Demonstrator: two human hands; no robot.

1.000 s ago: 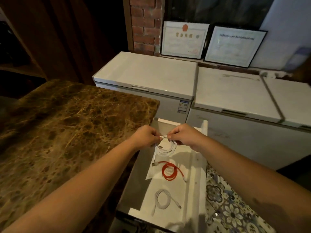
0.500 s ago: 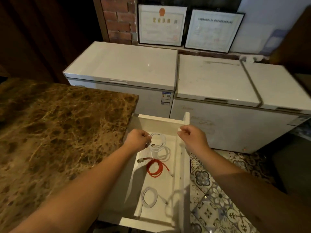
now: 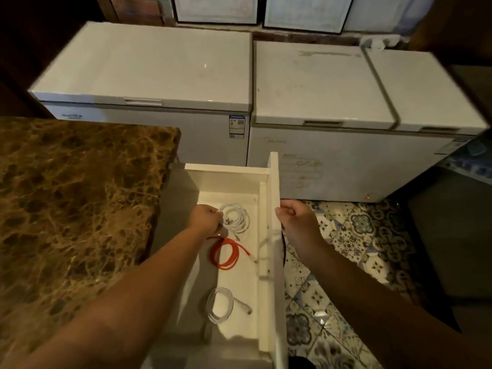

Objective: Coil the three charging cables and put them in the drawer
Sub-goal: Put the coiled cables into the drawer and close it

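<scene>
The open drawer [image 3: 273,235] holds three coils — the far white cable [image 3: 237,218] pinched by the left hand [image 3: 206,218], the orange cable [image 3: 226,253], the near white cable [image 3: 219,304]. The right hand [image 3: 296,221] is at the drawer's front edge with its fingers curled — whether it grips cannot be told.

Dim room. Brown marble table [image 3: 66,209] at left, two white chest freezers [image 3: 149,75] behind, framed papers [image 3: 306,12] against brick wall [image 3: 138,9], patterned tile floor [image 3: 359,249].

The white drawer [image 3: 272,235] stands pulled out beside the marble tabletop [image 3: 80,195]. Inside lie three coils: a white cable [image 3: 235,218] at the far end under the left hand [image 3: 206,218], an orange cable [image 3: 225,253] in the middle, another white one [image 3: 221,304] nearest. The right hand [image 3: 296,219] curls at the drawer's front panel.
</scene>
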